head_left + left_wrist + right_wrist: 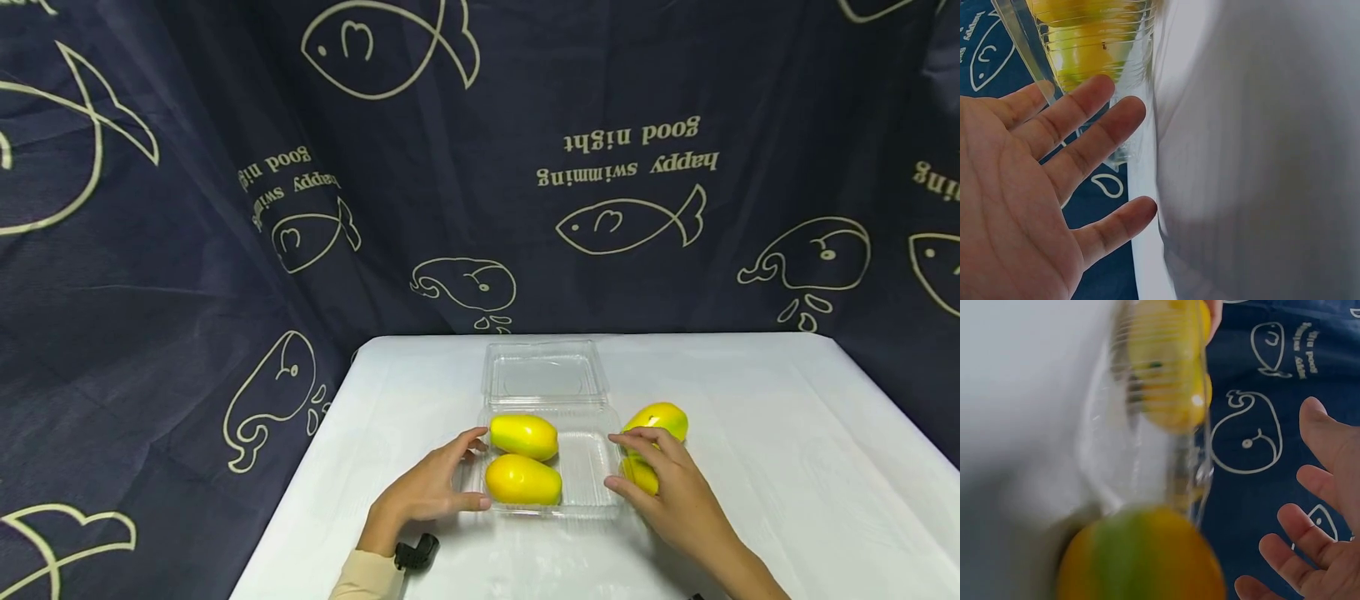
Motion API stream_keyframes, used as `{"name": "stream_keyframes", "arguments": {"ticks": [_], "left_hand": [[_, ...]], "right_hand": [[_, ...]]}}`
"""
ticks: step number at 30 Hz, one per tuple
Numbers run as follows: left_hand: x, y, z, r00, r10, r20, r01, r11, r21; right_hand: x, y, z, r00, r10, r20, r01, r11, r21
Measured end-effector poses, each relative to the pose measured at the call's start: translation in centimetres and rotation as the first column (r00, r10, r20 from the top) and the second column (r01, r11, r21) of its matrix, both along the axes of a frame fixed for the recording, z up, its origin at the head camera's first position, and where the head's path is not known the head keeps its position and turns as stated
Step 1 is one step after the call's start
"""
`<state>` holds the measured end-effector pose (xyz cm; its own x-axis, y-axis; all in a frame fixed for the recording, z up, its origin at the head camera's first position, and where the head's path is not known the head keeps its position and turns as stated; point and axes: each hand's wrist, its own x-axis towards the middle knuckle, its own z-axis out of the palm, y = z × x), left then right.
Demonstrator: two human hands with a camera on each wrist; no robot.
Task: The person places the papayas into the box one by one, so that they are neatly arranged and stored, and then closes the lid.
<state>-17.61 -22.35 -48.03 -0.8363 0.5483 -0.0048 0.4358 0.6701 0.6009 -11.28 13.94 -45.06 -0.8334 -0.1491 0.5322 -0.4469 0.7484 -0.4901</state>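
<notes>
A clear plastic clamshell box (588, 467) lies with its lid (543, 375) folded back. Two yellow mangoes with green patches sit in its left half, the rear mango (523, 437) and the front mango (523, 480). My left hand (431, 483) is at the box's left side, thumb and fingers spread at the wall; the left wrist view shows the fingers (1094, 140) loosely extended. My right hand (667, 483) reaches over the box's right edge, its fingers (1304, 537) spread and holding nothing. Beside the box, partly under that hand, lie another mango (663, 419) and a second one (640, 475).
A white cloth covers the table (787, 450). Behind it and to the left hangs a dark blue curtain (450, 192) with fish and whale drawings. A black device (417, 552) is strapped at my left wrist, by a beige sleeve (367, 577).
</notes>
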Motion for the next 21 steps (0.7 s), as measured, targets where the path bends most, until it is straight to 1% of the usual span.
{"name": "stream_keyframes", "arguments": {"ticks": [4, 8, 13, 17, 21], "left_hand": [[0.0, 0.1, 0.0, 1.0, -0.003, -0.006, 0.003, 1.0, 0.002], [0.0, 0.1, -0.1, 1.0, -0.002, -0.002, 0.002, 1.0, 0.003], [0.0, 0.2, -0.1, 1.0, 0.001, -0.002, -0.001, 1.0, 0.002], [0.0, 0.2, -0.1, 1.0, -0.008, -0.008, 0.008, 1.0, 0.006], [-0.1, 0.2, 0.0, 1.0, -0.014, -0.015, 0.014, 1.0, 0.011]], "right_hand": [[0.5, 1.0, -0.8, 0.999, 0.006, -0.035, -0.007, 1.0, -0.02], [0.9, 1.9, -1.6, 0.998, -0.011, -0.065, 0.009, 1.0, -0.024], [1.3, 2.7, -2.5, 0.996, -0.029, -0.083, 0.026, 0.999, -0.039], [1.4, 3.0, -3.0, 0.996, -0.025, -0.089, 0.022, 0.999, -0.043], [1.4, 3.0, -3.4, 0.998, -0.026, -0.063, 0.023, 0.999, -0.038]]}}
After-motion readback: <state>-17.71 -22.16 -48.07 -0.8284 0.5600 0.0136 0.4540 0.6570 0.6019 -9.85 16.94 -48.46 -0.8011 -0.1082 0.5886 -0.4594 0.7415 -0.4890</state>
